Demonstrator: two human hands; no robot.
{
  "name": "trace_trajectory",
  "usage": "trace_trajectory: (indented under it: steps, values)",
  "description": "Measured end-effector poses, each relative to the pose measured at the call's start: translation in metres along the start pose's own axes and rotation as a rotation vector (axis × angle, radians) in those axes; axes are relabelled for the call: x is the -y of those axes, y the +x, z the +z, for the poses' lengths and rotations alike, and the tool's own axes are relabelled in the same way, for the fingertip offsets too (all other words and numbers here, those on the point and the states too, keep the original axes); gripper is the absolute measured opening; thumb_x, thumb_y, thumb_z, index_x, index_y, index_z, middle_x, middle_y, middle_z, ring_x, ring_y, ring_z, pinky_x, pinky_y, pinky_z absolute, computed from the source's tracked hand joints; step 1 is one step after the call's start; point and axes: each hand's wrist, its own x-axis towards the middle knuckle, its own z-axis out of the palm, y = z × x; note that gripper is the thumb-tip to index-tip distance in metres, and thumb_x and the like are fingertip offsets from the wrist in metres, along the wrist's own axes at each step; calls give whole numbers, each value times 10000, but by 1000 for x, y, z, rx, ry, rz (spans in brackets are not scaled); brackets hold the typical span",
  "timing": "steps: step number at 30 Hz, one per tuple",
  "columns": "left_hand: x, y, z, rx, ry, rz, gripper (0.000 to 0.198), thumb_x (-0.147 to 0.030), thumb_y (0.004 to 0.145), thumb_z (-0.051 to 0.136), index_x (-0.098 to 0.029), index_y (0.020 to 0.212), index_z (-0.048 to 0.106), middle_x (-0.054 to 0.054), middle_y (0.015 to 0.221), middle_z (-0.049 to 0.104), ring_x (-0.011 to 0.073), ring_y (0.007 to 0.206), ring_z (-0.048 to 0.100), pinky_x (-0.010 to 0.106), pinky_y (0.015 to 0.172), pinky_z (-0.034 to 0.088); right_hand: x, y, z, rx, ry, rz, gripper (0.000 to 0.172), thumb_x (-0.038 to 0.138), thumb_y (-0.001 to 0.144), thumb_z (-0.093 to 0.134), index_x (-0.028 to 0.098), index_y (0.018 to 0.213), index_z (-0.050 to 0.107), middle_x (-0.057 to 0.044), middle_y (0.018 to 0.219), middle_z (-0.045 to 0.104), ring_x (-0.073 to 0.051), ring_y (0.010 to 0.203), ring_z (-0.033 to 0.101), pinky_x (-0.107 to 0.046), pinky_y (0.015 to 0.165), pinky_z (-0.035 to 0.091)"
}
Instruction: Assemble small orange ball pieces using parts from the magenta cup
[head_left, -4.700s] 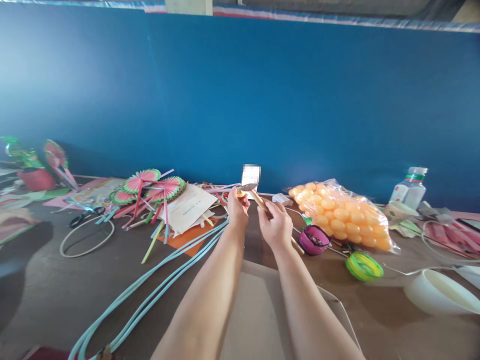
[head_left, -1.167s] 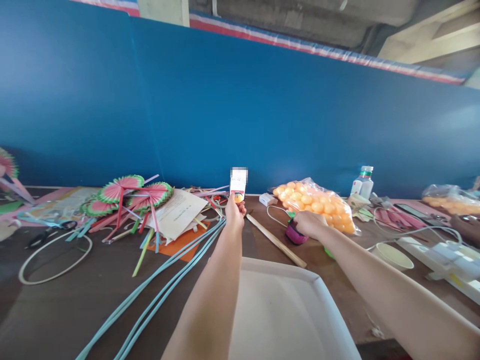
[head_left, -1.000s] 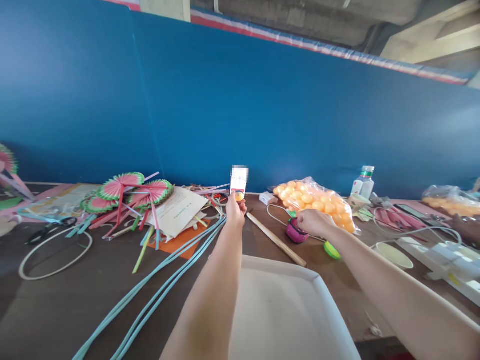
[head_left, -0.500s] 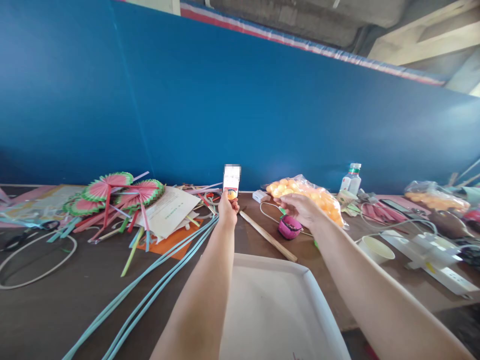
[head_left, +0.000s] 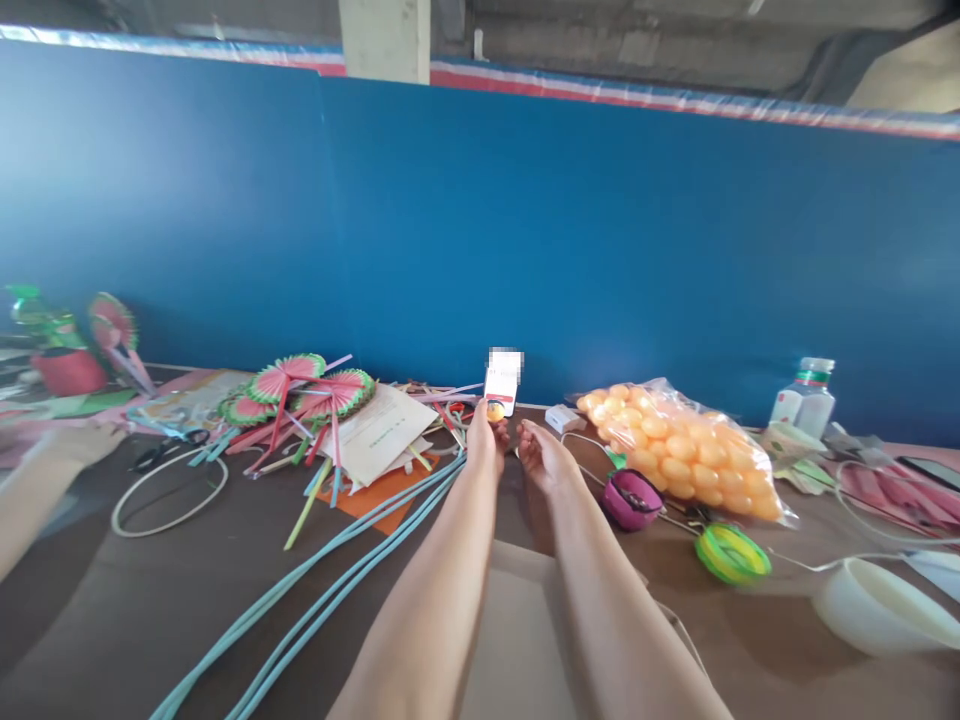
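A smartphone point(head_left: 501, 385) with a lit white screen stands upright in my left hand point(head_left: 486, 440), its fingers closed around the lower end. Just to the right, my right hand point(head_left: 546, 458) hovers with half-curled fingers. I see nothing in it, and it appears apart from the phone. A white charger block point(head_left: 564, 419) lies beyond that hand. Nearest on its right is a small purple pouch point(head_left: 632, 500) with dark contents. Below, between my forearms, part of a pale, flat tray-like thing point(head_left: 525, 630) shows.
Pink-green paper fans point(head_left: 289, 385), papers point(head_left: 382, 430) and pale blue tubes point(head_left: 352, 560) lie left. At far left reaches another person's hand point(head_left: 86, 442). Rightward are a bag of orange balls point(head_left: 682, 455), a green-yellow coil point(head_left: 732, 553), a white cup point(head_left: 877, 610) and bottles point(head_left: 806, 400). A blue panel point(head_left: 525, 220) stands behind.
My right hand has moved left, close to the phone. The view has turned left, bringing another person's arm into sight. The phone is still in my left hand.
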Motion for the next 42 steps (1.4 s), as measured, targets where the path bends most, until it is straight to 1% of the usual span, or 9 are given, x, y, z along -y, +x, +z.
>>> trace_trajectory:
  steps: [4, 7, 12, 17, 23, 30, 34, 38, 42]
  values:
    - [4, 0, -1, 17, 48, 28, 324, -465, 837, 603, -145, 793, 581, -12, 551, 497, 51, 400, 389, 152, 401, 312, 6, 2, -10, 37, 35, -11, 107, 119, 766, 714, 158, 742, 617, 38, 615, 637, -16, 441, 538, -68, 462, 495]
    - [7, 0, -1, 37, 94, 46, 325, -469, 824, 616, -145, 804, 589, -13, 541, 497, 54, 401, 393, 157, 408, 310, 7, 3, -11, 41, 63, 8, 144, 120, 757, 733, 167, 744, 597, 50, 615, 618, -8, 447, 530, -60, 464, 490]
    - [9, 0, -1, 39, 141, 78, 325, -464, 831, 609, -142, 786, 589, -10, 540, 502, 57, 405, 401, 168, 420, 317, 1, 3, -9, 134, 107, 59, 163, 126, 780, 723, 190, 774, 573, 55, 657, 615, -9, 474, 544, -55, 460, 508]
    - [11, -1, 0, 60, 150, 75, 325, -451, 837, 607, -129, 796, 601, 3, 560, 513, 55, 411, 410, 167, 413, 318, 4, 3, -8, 109, 167, 115, 85, 89, 835, 624, 164, 802, 601, 8, 698, 663, -29, 523, 597, -62, 502, 531]
    - [11, -2, 0, 47, 159, 81, 351, -493, 810, 638, -146, 782, 592, -7, 546, 501, 55, 399, 400, 161, 395, 313, 4, 1, -6, 89, 186, 11, 87, 85, 845, 613, 147, 785, 599, 10, 697, 671, -13, 485, 560, -75, 480, 516]
    - [13, 0, 0, 77, 181, 78, 347, -474, 834, 604, -128, 807, 602, -8, 553, 511, 51, 399, 397, 166, 402, 333, 1, 1, -6, 127, 99, -57, 181, 197, 743, 785, 157, 749, 608, 43, 625, 627, -19, 456, 534, -78, 434, 497]
    - [13, -3, 1, 104, 210, 92, 361, -488, 798, 629, -128, 829, 610, -9, 575, 542, 53, 406, 429, 165, 401, 338, 0, 1, -6, 130, 76, -38, 175, 187, 717, 801, 149, 736, 631, 34, 606, 632, -24, 454, 540, -81, 434, 503]
    - [13, -8, 2, 135, 255, 101, 367, -488, 778, 643, -125, 818, 611, 1, 589, 571, 70, 429, 492, 178, 416, 359, 1, 0, -6, 172, 70, -19, 143, 143, 709, 782, 151, 794, 667, 33, 613, 650, -30, 467, 558, -90, 458, 521]
    - [13, -9, 3, 146, 290, 139, 360, -483, 757, 665, -138, 842, 605, -8, 593, 578, 72, 422, 500, 183, 416, 345, 1, -1, -7, 184, 45, -11, 180, 141, 687, 784, 170, 827, 676, 42, 642, 668, -35, 455, 555, -108, 419, 504]
